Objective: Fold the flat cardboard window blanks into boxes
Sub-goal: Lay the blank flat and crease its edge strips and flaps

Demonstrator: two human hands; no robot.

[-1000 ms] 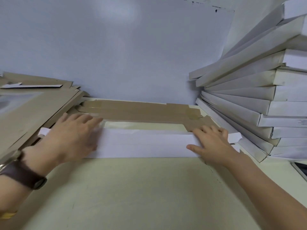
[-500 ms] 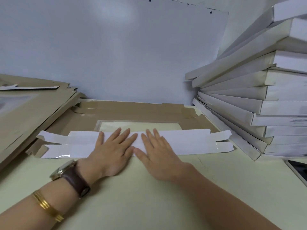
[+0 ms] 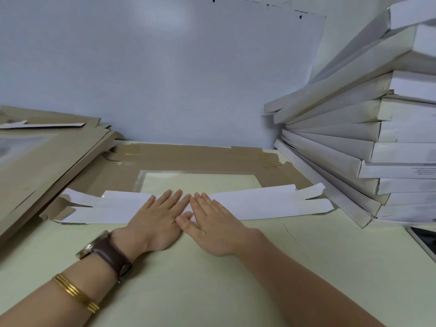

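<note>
Left hand and right hand press the flap, fingers straight. Unpressed ends beside them may spring back.

Nothing legible; faint print on one stacked white box is too blurred to read

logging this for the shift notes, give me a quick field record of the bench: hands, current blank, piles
blank: brown, lying flat on the table, window showing
white flap: folded over the blank's near edge
left hand: fingers straight, pressing the white flap's middle
right hand: same, beside the left hand
folded boxes: stacked at right
flat blanks: piled at left
</note>
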